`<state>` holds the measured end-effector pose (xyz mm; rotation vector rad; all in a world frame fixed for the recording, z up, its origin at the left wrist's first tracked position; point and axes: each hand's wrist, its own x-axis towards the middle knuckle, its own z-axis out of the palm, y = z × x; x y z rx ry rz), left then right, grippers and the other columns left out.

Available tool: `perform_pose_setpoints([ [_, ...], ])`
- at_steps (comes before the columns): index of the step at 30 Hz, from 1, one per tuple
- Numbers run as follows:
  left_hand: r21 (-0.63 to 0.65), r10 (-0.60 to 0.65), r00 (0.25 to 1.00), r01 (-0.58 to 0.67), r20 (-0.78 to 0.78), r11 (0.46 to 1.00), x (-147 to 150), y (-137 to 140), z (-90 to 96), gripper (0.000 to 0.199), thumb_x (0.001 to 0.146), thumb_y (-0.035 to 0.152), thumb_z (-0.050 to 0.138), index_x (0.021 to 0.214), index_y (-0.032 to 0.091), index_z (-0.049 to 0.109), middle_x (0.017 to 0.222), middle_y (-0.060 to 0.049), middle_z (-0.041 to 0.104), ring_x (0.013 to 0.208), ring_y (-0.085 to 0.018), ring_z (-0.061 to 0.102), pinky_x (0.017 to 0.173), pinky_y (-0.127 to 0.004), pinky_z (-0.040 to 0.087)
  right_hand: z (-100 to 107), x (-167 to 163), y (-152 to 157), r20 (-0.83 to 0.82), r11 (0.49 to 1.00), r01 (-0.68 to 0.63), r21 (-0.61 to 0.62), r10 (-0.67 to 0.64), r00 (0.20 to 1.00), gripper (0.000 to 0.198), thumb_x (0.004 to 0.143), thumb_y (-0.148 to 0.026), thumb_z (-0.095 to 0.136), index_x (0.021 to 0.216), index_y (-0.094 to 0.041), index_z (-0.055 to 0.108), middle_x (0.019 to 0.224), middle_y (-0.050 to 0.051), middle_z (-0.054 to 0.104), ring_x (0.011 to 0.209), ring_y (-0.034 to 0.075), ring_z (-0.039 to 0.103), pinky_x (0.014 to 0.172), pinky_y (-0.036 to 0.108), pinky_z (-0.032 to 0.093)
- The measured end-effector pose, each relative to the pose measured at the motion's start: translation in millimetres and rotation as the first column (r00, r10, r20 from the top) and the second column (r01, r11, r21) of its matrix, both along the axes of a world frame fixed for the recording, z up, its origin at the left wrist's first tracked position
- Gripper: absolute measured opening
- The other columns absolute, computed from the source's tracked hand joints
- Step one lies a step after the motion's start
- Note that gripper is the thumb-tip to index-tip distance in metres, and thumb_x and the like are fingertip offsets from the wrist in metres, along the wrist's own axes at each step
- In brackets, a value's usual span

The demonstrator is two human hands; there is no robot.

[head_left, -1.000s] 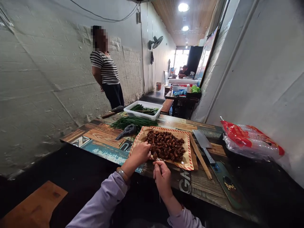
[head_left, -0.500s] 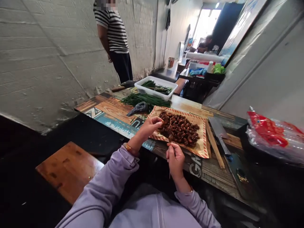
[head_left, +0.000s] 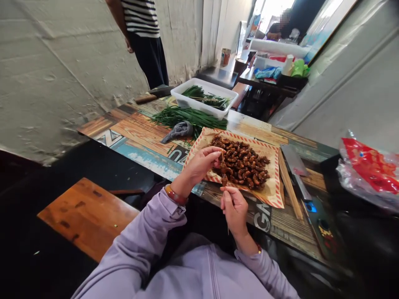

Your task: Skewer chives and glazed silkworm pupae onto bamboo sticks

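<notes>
A thin wooden skewer [head_left: 223,178] with dark, glazed pieces on it stands nearly upright between my hands. My right hand [head_left: 236,208] is closed round its lower part, and the bare end pokes out below the fist. At the upper end my left hand [head_left: 202,165] pinches a brown glazed piece, mostly hidden by the fingers. Just behind them a heap of glossy brown, sauce-coated pieces [head_left: 247,162] covers a paper-lined tray with a red-striped rim [head_left: 276,182]. The exact kind of food cannot be made out.
Loose skewers [head_left: 289,187] and a cleaver [head_left: 296,166] lie right of the tray, near a phone-like dark object [head_left: 324,232]. Behind are a grey cloth [head_left: 178,131], green chives [head_left: 190,118] and a white tub [head_left: 229,110]. A person in stripes [head_left: 141,25] stands at the wall.
My left hand has moved right, from the heap's left edge to the skewer's upper end. My right hand has stayed closed on the skewer. The view has tilted down a little.
</notes>
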<state>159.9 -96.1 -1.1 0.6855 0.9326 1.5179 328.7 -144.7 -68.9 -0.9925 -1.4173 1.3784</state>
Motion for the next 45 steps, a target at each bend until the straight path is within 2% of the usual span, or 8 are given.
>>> perform_pose_setpoints([
  [15, -0.039, -0.004, 0.998, 0.006, 0.060, 0.999, -1, -3, 2.3, 0.031, 0.074, 0.026, 0.079, 0.101, 0.013, 0.070, 0.074, 0.000, 0.066, 0.065, -0.007, 0.059, 0.063, -0.020, 0.046, 6, 0, 0, 0.001, 1.000, 0.004, 0.001, -0.004, 1.000, 0.027, 0.092, -0.043, 0.054, 0.094, -0.018, 0.064, 0.052, -0.007, 0.052, 0.041, 0.007, 0.044, 0.039, 0.019, 0.031],
  [18, -0.044, -0.024, 0.999, 0.025, 0.028, 0.999, -3, -3, 2.1, 0.025, 0.073, 0.025, 0.078, 0.093, 0.012, 0.072, 0.073, -0.001, 0.066, 0.065, -0.007, 0.058, 0.062, -0.019, 0.045, 6, -2, 0, 0.008, 1.000, 0.016, -0.003, -0.015, 1.000, 0.028, 0.092, -0.044, 0.054, 0.093, -0.018, 0.064, 0.052, -0.007, 0.052, 0.041, 0.007, 0.043, 0.038, 0.020, 0.031],
  [22, -0.027, 0.033, 0.990, -0.037, -0.139, 0.999, -9, 3, 0.1, 0.018, 0.075, 0.024, 0.073, 0.087, 0.011, 0.069, 0.071, -0.001, 0.065, 0.062, -0.008, 0.058, 0.061, -0.020, 0.046, 5, -3, 0, -0.017, 0.999, 0.026, -0.021, -0.027, 0.999, 0.029, 0.092, -0.044, 0.054, 0.093, -0.017, 0.064, 0.049, -0.008, 0.048, 0.040, 0.007, 0.042, 0.039, 0.019, 0.032],
  [26, 0.038, 0.115, 0.915, -0.109, -0.387, 0.993, -18, 8, 1.0, 0.016, 0.079, 0.024, 0.066, 0.091, 0.013, 0.067, 0.070, 0.000, 0.062, 0.063, -0.009, 0.056, 0.062, -0.022, 0.045, 5, -3, 0, -0.052, 0.995, 0.090, -0.054, -0.092, 0.994, 0.030, 0.091, -0.046, 0.055, 0.093, -0.017, 0.063, 0.048, -0.009, 0.046, 0.039, 0.007, 0.042, 0.038, 0.019, 0.030],
  [28, 0.063, 0.120, 0.819, -0.102, -0.561, 0.993, -24, 8, 2.5, 0.016, 0.081, 0.024, 0.063, 0.092, 0.013, 0.068, 0.074, -0.001, 0.063, 0.067, -0.011, 0.056, 0.064, -0.023, 0.045, 7, -1, -1, -0.066, 0.987, 0.141, -0.071, -0.146, 0.987, 0.029, 0.091, -0.045, 0.055, 0.094, -0.017, 0.062, 0.049, -0.009, 0.047, 0.039, 0.006, 0.041, 0.037, 0.018, 0.029],
  [33, 0.195, 0.172, 0.372, 0.024, -0.912, 0.981, -37, 4, 0.8, 0.013, 0.083, 0.018, 0.060, 0.088, 0.014, 0.071, 0.082, -0.004, 0.065, 0.076, -0.014, 0.057, 0.071, -0.026, 0.043, 6, 13, -6, -0.041, 0.970, 0.234, -0.059, -0.237, 0.971, 0.027, 0.092, -0.042, 0.057, 0.098, -0.016, 0.062, 0.054, -0.007, 0.052, 0.042, 0.006, 0.044, 0.038, 0.018, 0.031],
  [40, 0.124, 0.161, -0.146, 0.236, -0.976, 0.964, -35, 9, -8.9, 0.019, 0.080, 0.019, 0.068, 0.098, 0.016, 0.071, 0.096, -0.009, 0.063, 0.094, -0.024, 0.059, 0.088, -0.038, 0.048, -4, 19, -7, 0.017, 0.975, 0.217, 0.049, -0.218, 0.976, 0.026, 0.095, -0.038, 0.054, 0.102, -0.017, 0.065, 0.051, -0.009, 0.050, 0.042, 0.007, 0.045, 0.043, 0.019, 0.034],
  [45, 0.057, 0.162, -0.347, 0.294, -0.924, 0.954, -22, 13, -4.4, 0.016, 0.082, 0.020, 0.066, 0.096, 0.016, 0.071, 0.100, -0.012, 0.063, 0.099, -0.027, 0.059, 0.089, -0.041, 0.048, -9, 13, -5, 0.062, 0.963, 0.239, 0.123, -0.248, 0.967, 0.026, 0.095, -0.039, 0.053, 0.102, -0.017, 0.066, 0.052, -0.008, 0.051, 0.044, 0.008, 0.047, 0.044, 0.020, 0.036],
])
